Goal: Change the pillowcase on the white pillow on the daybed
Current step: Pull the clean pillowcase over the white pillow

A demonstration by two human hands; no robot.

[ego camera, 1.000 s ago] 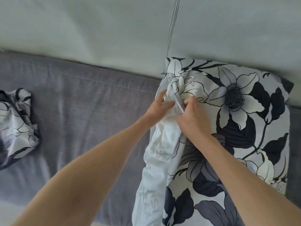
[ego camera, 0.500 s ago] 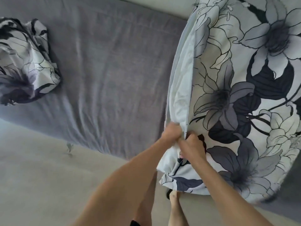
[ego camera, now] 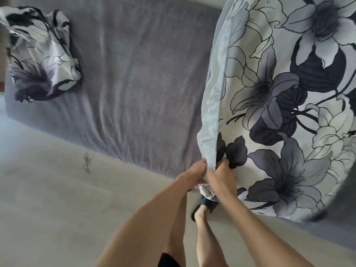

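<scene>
A pillow in a black, grey and white flowered pillowcase (ego camera: pixel 285 105) lies on the right of the grey daybed (ego camera: pixel 138 78). Along its left side the case gapes and the white pillow (ego camera: pixel 211 105) shows through. At the near end of that opening my left hand (ego camera: pixel 194 173) pinches the left edge of the case. My right hand (ego camera: pixel 221 178) pinches the right edge, the two hands touching. A second flowered pillowcase (ego camera: pixel 40 54) lies crumpled on the daybed's far left.
The daybed's front edge runs diagonally from left down to the right, above a beige floor (ego camera: pixel 57 189). My legs and a dark slipper (ego camera: pixel 204 206) stand on the floor under the pillow's near corner. A small scrap (ego camera: pixel 86 160) lies on the floor.
My hands have travelled along the open side of the case from its far end to its near corner, still pinching both edges. The view has tipped down from the wall to the floor.
</scene>
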